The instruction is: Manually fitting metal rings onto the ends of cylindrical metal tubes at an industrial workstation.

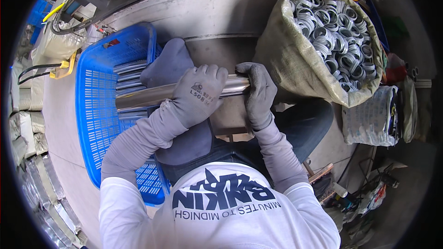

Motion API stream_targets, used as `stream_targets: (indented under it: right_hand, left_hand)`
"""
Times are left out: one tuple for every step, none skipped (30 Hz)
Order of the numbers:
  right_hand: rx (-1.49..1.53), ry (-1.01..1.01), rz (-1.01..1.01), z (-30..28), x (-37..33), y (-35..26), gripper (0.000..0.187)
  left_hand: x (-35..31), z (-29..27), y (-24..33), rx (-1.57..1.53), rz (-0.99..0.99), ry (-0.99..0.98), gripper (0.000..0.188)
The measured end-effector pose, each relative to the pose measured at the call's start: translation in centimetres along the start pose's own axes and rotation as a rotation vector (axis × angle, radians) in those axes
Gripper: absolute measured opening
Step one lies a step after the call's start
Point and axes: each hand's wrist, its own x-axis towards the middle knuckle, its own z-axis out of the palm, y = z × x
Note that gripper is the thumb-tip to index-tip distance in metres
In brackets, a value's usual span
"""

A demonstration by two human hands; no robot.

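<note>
Head view shows a steel tube [152,96] lying almost level across mid-frame, its long axis running from the blue crate [94,106] at left toward the sack of rings [304,60] at upper right. The left hand [198,94] wraps it mid-length; the right hand [258,93] is curled round its right end.

Even bright daylight, sharp centre, glare on steel tube [152,96], fisheye-bent dark rim.
</note>
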Motion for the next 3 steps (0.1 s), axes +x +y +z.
stream_targets:
  right_hand:
    - [-0.037, 0.003, -0.015, 0.05, 0.0, 0.06, 0.033]
    - [-0.075, 0.007, -0.031, 0.09, -0.01, 0.06, 0.033]
    - [-0.079, 0.008, -0.034, -0.08, 0.1, 0.03, 0.033]
  left_hand:
    - [0.05, -0.02, 0.03, -0.002, 0.004, -0.005, 0.044]
    - [0.1, -0.05, 0.09, 0.004, -0.003, -0.018, 0.044]
    - [0.31, -0.1, 0.21, 0.009, -0.01, -0.028, 0.045]
